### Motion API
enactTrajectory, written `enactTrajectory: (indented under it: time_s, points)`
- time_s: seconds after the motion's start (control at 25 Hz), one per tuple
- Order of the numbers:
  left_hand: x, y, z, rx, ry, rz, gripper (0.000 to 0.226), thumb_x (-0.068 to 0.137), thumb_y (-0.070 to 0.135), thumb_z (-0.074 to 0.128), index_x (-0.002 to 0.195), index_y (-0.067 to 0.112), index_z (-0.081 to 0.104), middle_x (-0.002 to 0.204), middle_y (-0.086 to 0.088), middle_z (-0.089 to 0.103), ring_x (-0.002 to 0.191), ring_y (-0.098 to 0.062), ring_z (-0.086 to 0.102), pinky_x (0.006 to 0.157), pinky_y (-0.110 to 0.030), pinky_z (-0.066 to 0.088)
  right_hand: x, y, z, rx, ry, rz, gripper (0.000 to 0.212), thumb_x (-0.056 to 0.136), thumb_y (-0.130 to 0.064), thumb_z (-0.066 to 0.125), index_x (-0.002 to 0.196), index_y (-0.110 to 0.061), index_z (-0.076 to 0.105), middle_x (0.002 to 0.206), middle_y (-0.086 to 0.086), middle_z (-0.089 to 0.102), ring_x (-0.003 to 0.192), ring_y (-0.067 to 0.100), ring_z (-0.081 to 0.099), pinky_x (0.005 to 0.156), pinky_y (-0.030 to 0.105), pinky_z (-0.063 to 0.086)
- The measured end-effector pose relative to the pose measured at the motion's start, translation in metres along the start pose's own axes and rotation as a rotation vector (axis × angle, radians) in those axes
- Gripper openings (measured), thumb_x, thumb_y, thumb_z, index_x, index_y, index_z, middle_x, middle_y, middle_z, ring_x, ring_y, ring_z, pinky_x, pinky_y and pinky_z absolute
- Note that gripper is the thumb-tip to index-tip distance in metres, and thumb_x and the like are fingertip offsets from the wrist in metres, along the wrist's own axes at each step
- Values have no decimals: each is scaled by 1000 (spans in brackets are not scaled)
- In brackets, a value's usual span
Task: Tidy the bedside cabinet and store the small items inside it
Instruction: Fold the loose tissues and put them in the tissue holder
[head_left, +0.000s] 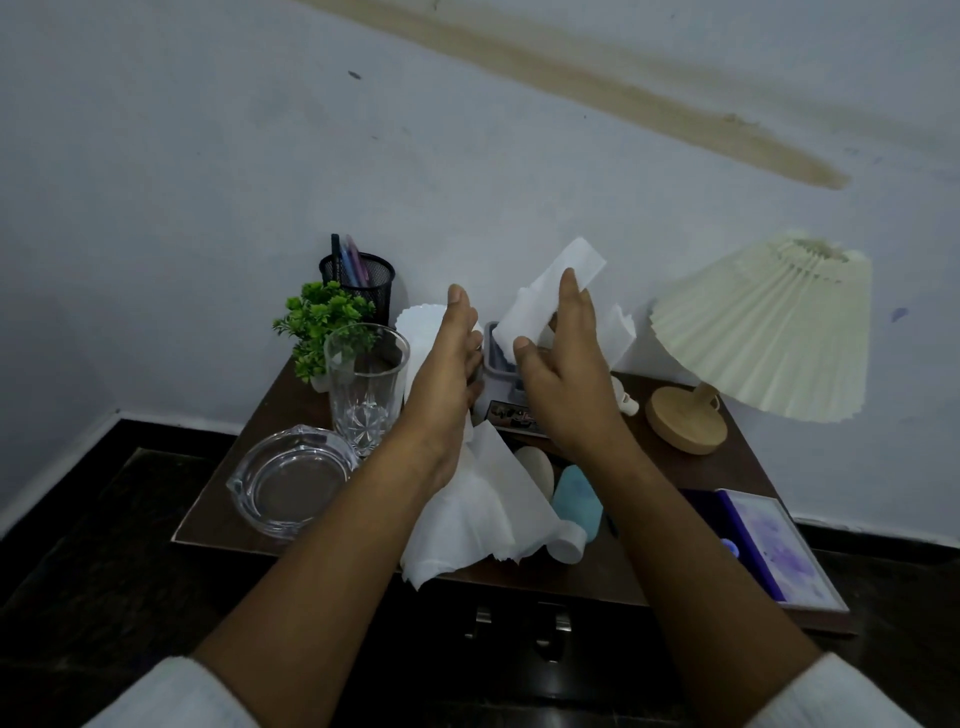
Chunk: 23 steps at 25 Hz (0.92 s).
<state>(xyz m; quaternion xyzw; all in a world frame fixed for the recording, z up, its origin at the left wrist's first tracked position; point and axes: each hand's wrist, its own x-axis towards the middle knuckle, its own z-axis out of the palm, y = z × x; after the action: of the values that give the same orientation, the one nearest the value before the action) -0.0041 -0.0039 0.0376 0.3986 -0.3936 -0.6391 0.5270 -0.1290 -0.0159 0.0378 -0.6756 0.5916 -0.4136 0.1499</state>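
Both my hands are over the dark brown bedside cabinet (717, 467), each holding white tissue paper. My left hand (447, 374) grips a long sheet of tissue (467, 514) that hangs down over the cabinet's front edge. My right hand (561, 374) pinches another strip of tissue (550, 296) raised above a grey tissue box (498, 364). Under my arms lie a teal bottle with a white cap (576, 504) and a pale oval object (537, 467). Two metal drawer handles (519, 623) show on the cabinet front below.
At the left stand a clear drinking glass (366, 384), a glass ashtray (291, 483), a small green plant (322, 322) and a black mesh pen holder (358, 280). A pleated cream lamp (763, 327) leans at the right. A purple book (774, 551) lies at the front right corner.
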Motion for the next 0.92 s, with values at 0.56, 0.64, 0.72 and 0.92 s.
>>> enactTrajectory:
  time_s: [0.56,0.64,0.72,0.92]
  points:
    - [6,-6,-4,54,-44,-15,77,96,73,23,155,27,39,156,0,45,124,-10,50,109,-37,34,-7,0,17,67,49,30,77,104,-14,50,160,-15,-3,162,6,18,143,20,36,116,40,40]
    - [6,-5,-3,72,-42,-1,76,96,74,22,153,27,41,153,2,48,114,-2,53,104,-34,35,-8,5,18,17,85,-13,77,103,-15,50,161,-14,-1,161,8,20,143,23,36,114,45,42]
    - [6,-3,-1,83,-52,4,76,96,73,21,153,28,41,153,3,48,104,7,52,99,-31,34,-10,9,17,-18,109,-28,77,103,-16,50,161,-14,-1,163,8,18,145,25,35,113,47,43]
    - [6,-1,2,139,-103,-20,76,96,72,19,156,28,37,158,7,41,121,3,50,100,-23,33,-16,12,17,-66,19,-25,75,104,-18,48,161,-18,-1,169,7,7,151,24,28,119,43,37]
